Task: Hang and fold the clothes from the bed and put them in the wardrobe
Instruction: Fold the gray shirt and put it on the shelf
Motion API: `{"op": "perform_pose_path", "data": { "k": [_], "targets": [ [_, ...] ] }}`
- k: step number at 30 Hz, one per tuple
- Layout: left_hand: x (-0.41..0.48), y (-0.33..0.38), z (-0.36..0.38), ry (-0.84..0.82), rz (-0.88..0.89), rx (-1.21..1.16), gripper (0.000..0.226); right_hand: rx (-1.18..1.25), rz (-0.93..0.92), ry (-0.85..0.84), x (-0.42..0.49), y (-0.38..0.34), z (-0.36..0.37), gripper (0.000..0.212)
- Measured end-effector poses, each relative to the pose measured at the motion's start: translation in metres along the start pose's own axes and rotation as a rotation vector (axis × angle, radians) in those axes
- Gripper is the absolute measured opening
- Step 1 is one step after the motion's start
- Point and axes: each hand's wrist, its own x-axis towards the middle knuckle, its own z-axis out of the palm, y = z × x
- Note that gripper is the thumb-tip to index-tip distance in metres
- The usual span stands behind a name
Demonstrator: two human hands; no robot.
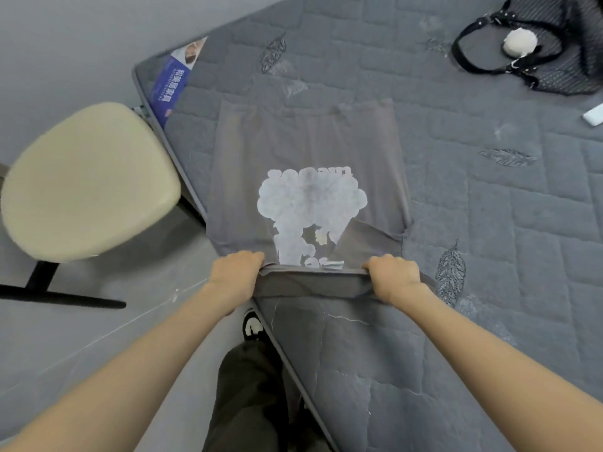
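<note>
Grey T-shirt (306,141) with a pale print lies flat on the grey quilted bed (489,223), stretching away from the left hand (236,275) and the right hand (393,277). A cream-seated chair (88,181) stands on the floor (65,353) beyond the left hand. Far beyond the right hand lies a black bag (548,60) with a white fluffy ball (518,42) on it; its inside is hidden. Both hands, set apart, grip the shirt's near folded edge with curled fingers.

We reach both bare forearms forward and slightly inward, with our left hand (236,277) and right hand (393,277) level and apart, knuckles up and fingers curled under, each gripping the near edge of the grey T-shirt (303,138).
</note>
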Motion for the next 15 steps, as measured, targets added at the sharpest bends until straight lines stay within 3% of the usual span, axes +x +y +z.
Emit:
{"op": "perform_pose_path", "data": {
  "k": [4,12,15],
  "targets": [
    [0.049,-0.014,-0.009,0.120,-0.004,-0.042,0.026,0.022,0.077,0.147,0.043,0.004,-0.022,0.035],
    [0.152,-0.052,-0.004,0.233,0.003,-0.204,0.015,0.108,0.212,0.275,0.131,-0.001,-0.038,0.038],
    [0.181,-0.057,-0.003,0.342,-0.071,-0.378,0.027,0.145,0.277,0.382,0.154,-0.005,-0.037,0.038]
  ]
}}
